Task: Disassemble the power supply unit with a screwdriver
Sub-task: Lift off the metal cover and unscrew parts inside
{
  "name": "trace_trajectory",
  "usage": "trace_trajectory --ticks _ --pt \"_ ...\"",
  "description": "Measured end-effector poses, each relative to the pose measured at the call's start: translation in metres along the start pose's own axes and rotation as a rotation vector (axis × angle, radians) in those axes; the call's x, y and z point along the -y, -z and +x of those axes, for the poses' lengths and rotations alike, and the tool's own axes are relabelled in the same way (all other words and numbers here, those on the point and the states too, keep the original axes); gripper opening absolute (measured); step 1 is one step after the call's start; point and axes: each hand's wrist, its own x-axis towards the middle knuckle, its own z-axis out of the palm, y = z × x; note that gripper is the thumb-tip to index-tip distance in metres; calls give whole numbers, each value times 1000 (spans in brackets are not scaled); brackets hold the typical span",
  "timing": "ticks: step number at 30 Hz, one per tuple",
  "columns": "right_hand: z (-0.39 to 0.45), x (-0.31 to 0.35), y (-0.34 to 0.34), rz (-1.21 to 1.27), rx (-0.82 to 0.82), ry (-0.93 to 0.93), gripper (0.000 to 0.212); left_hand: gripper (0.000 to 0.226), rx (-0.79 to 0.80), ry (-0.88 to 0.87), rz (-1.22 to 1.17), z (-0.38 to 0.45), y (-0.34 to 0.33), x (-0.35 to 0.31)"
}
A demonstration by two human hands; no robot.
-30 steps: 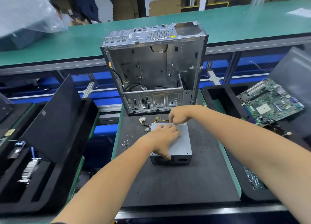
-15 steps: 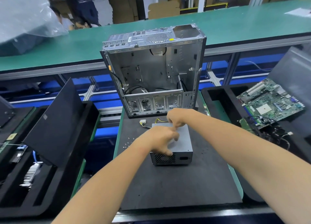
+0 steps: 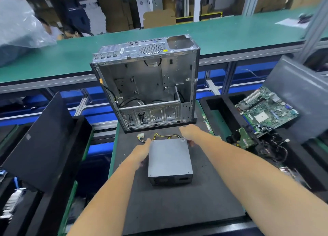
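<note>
So the power supply unit (image 3: pixel 170 160) sits mid-frame on the dark mat (image 3: pixel 177 205). Left hand (image 3: pixel 142 151) rests loose against its left side, right hand (image 3: pixel 189 133) curls over the far right corner. Any labels are too blurry to read.

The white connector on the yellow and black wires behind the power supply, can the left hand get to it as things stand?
Probably yes. The left hand lies beside the power supply, just short of the white connector, and only bare mat lies between them.
</note>
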Motion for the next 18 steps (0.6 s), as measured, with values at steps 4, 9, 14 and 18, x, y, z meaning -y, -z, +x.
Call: trace_trajectory --ticks 4,9,14,18 --pt "-10 -14 -26 240 115 -259 74 73 76 18 -130 2 -18 6" --pt "-15 -13 -22 436 244 -299 87 75 111 22 -174 2 -24 -2" --pt "-11 -11 -33 514 188 -277 65 76 133 57 -292 6 -27 1" --pt "-5 -18 -41 606 122 -285 57 81 84 75 -325 8 -29 3"
